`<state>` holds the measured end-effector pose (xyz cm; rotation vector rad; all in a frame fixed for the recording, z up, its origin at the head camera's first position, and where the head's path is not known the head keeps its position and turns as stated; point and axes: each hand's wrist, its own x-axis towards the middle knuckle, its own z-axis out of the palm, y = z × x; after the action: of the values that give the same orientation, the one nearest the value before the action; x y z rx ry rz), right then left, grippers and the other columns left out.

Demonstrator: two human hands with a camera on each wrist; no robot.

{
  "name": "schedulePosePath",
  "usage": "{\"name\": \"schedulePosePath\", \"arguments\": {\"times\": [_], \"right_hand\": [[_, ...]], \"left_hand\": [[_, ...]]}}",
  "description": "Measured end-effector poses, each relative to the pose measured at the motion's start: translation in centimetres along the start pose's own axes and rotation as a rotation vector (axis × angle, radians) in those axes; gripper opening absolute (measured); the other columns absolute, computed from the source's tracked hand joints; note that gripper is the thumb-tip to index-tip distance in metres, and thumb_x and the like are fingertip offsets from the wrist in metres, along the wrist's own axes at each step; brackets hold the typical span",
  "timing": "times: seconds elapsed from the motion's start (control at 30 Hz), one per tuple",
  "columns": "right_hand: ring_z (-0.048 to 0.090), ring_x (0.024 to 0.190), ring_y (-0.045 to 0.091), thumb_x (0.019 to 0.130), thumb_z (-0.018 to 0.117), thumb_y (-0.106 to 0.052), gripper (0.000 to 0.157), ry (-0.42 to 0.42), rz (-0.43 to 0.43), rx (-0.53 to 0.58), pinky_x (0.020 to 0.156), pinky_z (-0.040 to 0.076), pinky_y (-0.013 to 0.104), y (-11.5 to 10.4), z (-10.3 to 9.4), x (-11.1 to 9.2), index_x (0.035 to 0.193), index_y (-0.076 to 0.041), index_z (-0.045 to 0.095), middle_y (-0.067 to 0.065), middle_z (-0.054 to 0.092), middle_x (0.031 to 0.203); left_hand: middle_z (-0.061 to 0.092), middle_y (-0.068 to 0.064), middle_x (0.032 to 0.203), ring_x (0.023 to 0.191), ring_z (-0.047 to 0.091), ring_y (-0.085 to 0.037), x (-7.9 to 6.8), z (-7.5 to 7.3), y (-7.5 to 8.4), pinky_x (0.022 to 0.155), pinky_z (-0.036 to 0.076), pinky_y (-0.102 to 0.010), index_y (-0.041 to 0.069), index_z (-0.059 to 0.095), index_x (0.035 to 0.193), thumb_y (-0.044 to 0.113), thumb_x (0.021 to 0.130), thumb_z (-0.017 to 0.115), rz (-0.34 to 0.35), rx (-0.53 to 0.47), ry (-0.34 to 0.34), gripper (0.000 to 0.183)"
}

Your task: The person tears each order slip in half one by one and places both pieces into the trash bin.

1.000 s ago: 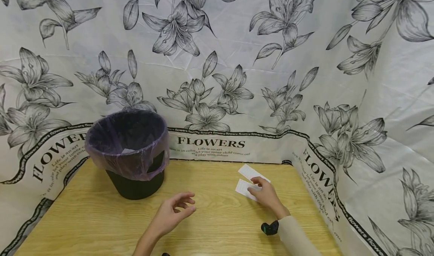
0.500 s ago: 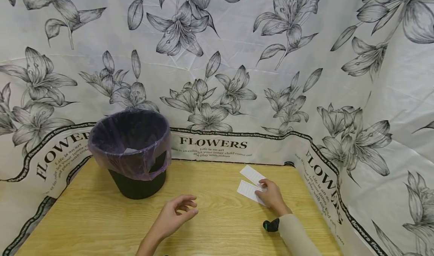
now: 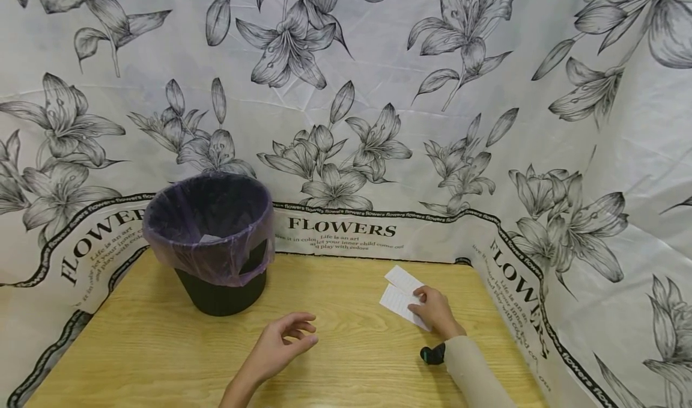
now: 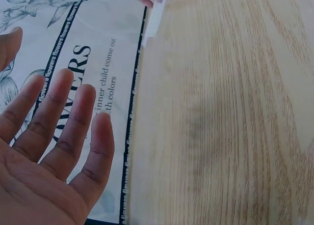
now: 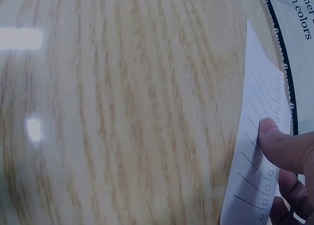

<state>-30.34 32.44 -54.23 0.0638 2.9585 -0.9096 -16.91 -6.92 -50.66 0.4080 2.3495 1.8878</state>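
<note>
My right hand (image 3: 437, 313) pinches white paper slips over the right part of the table. The nearer slip (image 3: 399, 303) lies under my thumb; in the right wrist view this lined slip (image 5: 255, 151) shows ruled lines and a column of small boxes. My thumb presses its face while other fingers curl behind it. Overlapping its far edge is a second white slip (image 3: 401, 277), whose near end is hidden by my hand. My left hand (image 3: 281, 345) is held over the table, fingers loosely bent, holding nothing; its bare palm (image 4: 39, 185) shows in the left wrist view.
A black bin (image 3: 224, 294) lined with a purple bag (image 3: 208, 261) stands at the back left. Inside it, a bit of white paper (image 3: 209, 238) shows. Flower-printed cloth (image 3: 335, 155) walls the wooden table (image 3: 335, 360) at the back and sides.
The two slips, earlier spread apart with wood showing between them, now overlap. My right hand has shifted slightly right with them. The left hand stays nearly where it was.
</note>
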Motion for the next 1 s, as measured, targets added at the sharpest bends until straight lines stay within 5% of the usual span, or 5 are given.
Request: {"name": "schedulePosePath", "arguments": {"times": [0.23,0.5,0.63,0.8,1.0], "right_hand": [[0.064,0.097,0.028,0.090,0.078,-0.008,0.027,-0.002,0.001,0.031,0.085,0.054,0.046,-0.5,-0.3,-0.3,0.114,0.003,0.071,0.018,0.069,0.109],[0.066,0.111,0.038,0.100,0.063,-0.008,0.019,0.002,-0.073,-0.030,0.089,0.039,0.061,-1.5,0.1,-0.7,0.112,-0.006,0.078,0.015,0.075,0.117],[0.069,0.105,0.034,0.097,0.067,-0.004,0.016,0.009,-0.149,0.021,0.092,0.048,0.054,-2.7,0.8,-0.9,0.106,-0.006,0.079,0.012,0.077,0.109],[0.069,0.083,0.018,0.093,0.074,-0.003,0.007,-0.001,-0.218,0.099,0.073,0.057,0.036,-4.3,1.9,-1.6,0.095,-0.008,0.079,0.004,0.075,0.090],[0.071,0.102,0.030,0.095,0.069,0.000,0.013,-0.041,-0.263,0.158,0.086,0.058,0.045,-6.4,2.8,-2.8,0.098,-0.008,0.079,0.007,0.076,0.102]], "left_hand": [[0.073,-0.013,0.117,0.095,0.069,-0.015,0.1,0.2,0.0,0.080,0.055,-0.025,0.011,0.067,0.131,0.030,0.096,0.075,-0.008,0.007,-0.013,0.041],[0.072,-0.015,0.119,0.096,0.068,-0.016,0.2,0.7,-0.3,0.079,0.054,-0.026,0.013,0.067,0.131,0.035,0.095,0.075,-0.033,0.010,-0.037,0.042],[0.072,-0.012,0.116,0.092,0.067,-0.012,0.6,0.8,-0.7,0.075,0.054,-0.026,0.015,0.068,0.129,0.035,0.095,0.075,-0.005,0.088,-0.054,0.040],[0.073,-0.008,0.113,0.091,0.067,-0.012,1.5,0.7,-1.0,0.072,0.055,-0.027,0.014,0.070,0.126,0.039,0.095,0.074,0.080,0.245,-0.083,0.040],[0.074,-0.010,0.116,0.099,0.069,-0.029,3.0,1.0,-0.7,0.074,0.057,-0.032,0.012,0.071,0.124,0.040,0.097,0.073,0.143,0.317,-0.076,0.039]]}}
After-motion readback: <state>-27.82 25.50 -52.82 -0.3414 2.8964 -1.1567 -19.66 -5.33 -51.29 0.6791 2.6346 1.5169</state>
